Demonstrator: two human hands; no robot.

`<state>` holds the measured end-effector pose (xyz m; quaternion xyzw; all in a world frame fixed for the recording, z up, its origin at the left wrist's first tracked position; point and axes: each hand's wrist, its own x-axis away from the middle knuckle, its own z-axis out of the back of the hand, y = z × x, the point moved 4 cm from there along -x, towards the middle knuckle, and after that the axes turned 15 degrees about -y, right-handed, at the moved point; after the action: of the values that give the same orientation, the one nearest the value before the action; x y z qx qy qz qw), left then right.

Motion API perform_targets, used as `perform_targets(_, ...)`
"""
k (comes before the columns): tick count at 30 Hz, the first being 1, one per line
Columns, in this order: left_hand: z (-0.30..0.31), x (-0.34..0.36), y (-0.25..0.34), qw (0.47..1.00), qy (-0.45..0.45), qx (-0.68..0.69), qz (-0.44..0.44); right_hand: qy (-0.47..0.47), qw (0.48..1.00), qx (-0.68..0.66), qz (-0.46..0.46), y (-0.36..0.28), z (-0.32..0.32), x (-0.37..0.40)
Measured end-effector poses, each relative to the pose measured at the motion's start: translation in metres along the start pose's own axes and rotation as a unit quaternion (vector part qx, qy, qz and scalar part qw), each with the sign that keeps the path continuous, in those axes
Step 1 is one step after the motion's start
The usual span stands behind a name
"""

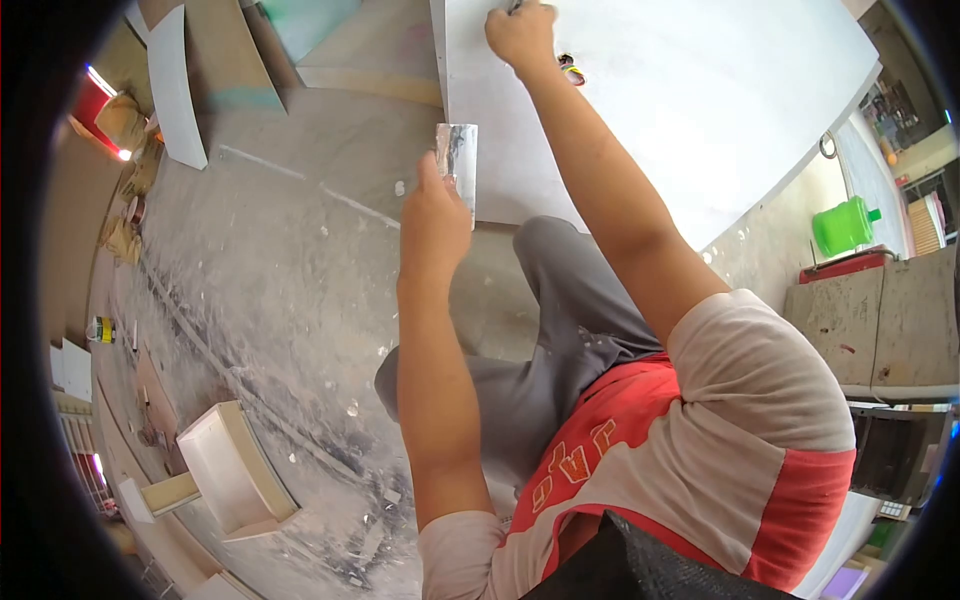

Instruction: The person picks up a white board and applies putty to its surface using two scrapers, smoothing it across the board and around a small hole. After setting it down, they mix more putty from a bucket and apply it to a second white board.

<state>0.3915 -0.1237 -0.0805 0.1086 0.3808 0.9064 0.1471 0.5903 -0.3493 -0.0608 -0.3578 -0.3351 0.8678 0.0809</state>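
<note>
My left hand (437, 225) is closed around a flat metal trowel (460, 150), its rectangular blade smeared with pale and dark marks. The blade stands near the left edge of a large white panel (680, 110). My right hand (522, 38) is over that panel at the top of the view, with its fingers closed on a small dark thing whose kind I cannot make out. Just below the right hand, a short bundle of coloured wires (571, 70) shows on the white surface.
A grey floor (280, 260) with white spatters spreads out on the left. There, a white drawer-like box (235, 470) and a small yellow-and-black can (100, 329) lie. Boards (205, 55) lean at the upper left. A green water bottle (843, 225) lies by a cabinet (870, 320) at the right.
</note>
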Motion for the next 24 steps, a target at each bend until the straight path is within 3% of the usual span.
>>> perform_targets(1,0.002,0.000,-0.001,1.000,0.002,-0.001,-0.008,-0.070,0.995,-0.063,0.024,-0.011,-0.001,0.009)
perform_targets(2,0.004,0.000,-0.003,1.000,0.006,-0.001,-0.012,-0.108,0.979,-0.173,-0.025,-0.012,0.005,0.023)
perform_targets(4,0.007,0.004,-0.009,1.000,0.016,0.005,-0.012,-0.192,0.898,-0.377,-0.123,-0.031,0.037,0.071)
perform_targets(6,0.013,0.008,-0.008,1.000,0.028,0.010,-0.007,-0.155,0.844,-0.500,-0.113,-0.014,0.042,0.110)
perform_targets(8,0.015,0.007,-0.011,0.999,0.036,0.008,0.006,-0.072,0.820,-0.544,-0.163,0.020,0.033,0.137)
perform_targets(11,0.015,0.004,-0.011,0.999,0.034,0.002,0.011,-0.052,0.940,-0.314,-0.125,0.048,0.030,0.153)
perform_targets(13,0.015,0.004,-0.011,1.000,0.030,0.000,0.010,-0.059,0.982,-0.151,-0.093,0.033,0.039,0.150)
perform_targets(14,0.015,0.004,-0.011,1.000,0.027,-0.001,0.008,-0.063,0.993,-0.067,-0.077,0.024,0.044,0.149)
perform_targets(17,0.013,0.003,-0.013,1.000,0.025,-0.008,0.006,-0.039,0.999,0.003,-0.029,0.016,0.044,0.133)
perform_targets(20,0.015,0.001,-0.011,1.000,0.023,-0.005,0.016,0.058,0.994,0.085,0.039,0.017,0.041,0.124)
perform_targets(24,0.013,-0.006,-0.010,1.000,0.016,0.014,0.016,-0.006,0.997,0.080,-0.004,0.001,0.034,0.116)
